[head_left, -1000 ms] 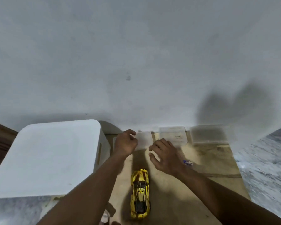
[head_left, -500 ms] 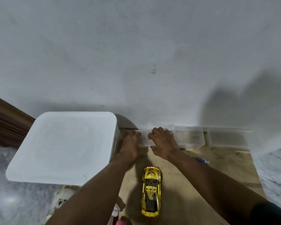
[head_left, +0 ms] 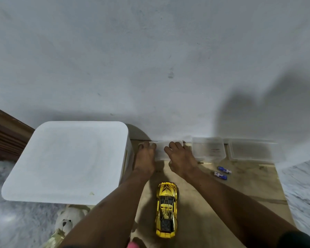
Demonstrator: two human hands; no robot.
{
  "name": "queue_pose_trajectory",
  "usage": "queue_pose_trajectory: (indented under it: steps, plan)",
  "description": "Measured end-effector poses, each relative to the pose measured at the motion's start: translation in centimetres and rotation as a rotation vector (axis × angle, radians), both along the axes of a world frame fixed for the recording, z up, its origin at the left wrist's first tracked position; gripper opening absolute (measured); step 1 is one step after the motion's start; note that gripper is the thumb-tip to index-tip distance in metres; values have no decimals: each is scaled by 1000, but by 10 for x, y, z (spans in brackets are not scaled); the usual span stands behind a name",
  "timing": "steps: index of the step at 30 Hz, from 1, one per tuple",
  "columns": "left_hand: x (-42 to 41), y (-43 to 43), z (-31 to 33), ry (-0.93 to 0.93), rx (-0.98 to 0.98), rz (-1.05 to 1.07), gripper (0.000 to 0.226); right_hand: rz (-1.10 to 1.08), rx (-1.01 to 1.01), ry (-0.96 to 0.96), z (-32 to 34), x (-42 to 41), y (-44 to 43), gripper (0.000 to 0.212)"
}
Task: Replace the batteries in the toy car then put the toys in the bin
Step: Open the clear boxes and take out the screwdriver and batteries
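A shiny yellow toy car (head_left: 166, 209) lies on the wooden board (head_left: 240, 190), nose toward the wall. Both hands reach past it to a small clear plastic box (head_left: 161, 151) at the wall. My left hand (head_left: 145, 158) grips the box's left end, and my right hand (head_left: 181, 158) holds its right side with fingers curled over the top. Two blue-and-white batteries (head_left: 222, 173) lie loose on the board to the right. A large white bin (head_left: 68, 161) with its lid on stands at the left.
Two more clear plastic boxes (head_left: 208, 149) (head_left: 251, 150) stand along the wall to the right. A white teddy bear (head_left: 68, 221) lies on the floor below the bin. Something pink (head_left: 132, 245) shows at the bottom edge. Dark wooden furniture (head_left: 5, 136) is far left.
Both hands moved forward from above the board onto the small clear box and now hold it on both sides. The view shifted, bringing the two batteries into sight.
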State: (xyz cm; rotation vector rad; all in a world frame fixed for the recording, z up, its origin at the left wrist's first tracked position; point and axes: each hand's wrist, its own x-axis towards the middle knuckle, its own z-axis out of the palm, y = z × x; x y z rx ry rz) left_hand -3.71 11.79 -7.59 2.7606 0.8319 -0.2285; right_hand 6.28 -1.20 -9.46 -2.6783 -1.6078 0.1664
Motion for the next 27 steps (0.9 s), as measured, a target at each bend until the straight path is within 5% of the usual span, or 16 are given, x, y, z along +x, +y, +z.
queue_pose_trajectory:
  steps: [9, 19, 24, 27]
  plan:
    - [-3, -3, 9, -15, -4, 2, 71, -36, -26, -36, 1, -7, 5, 58]
    - [17, 19, 56, 35, -73, 21, 41, -60, 61, 22, 20, 6, -9, 68]
    - [26, 30, 74, 48, -179, 52, 40, -118, 492, 57, 21, 8, -36, 40]
    - [32, 33, 79, 28, -204, 65, 39, -131, 583, 129, 16, 7, -40, 16]
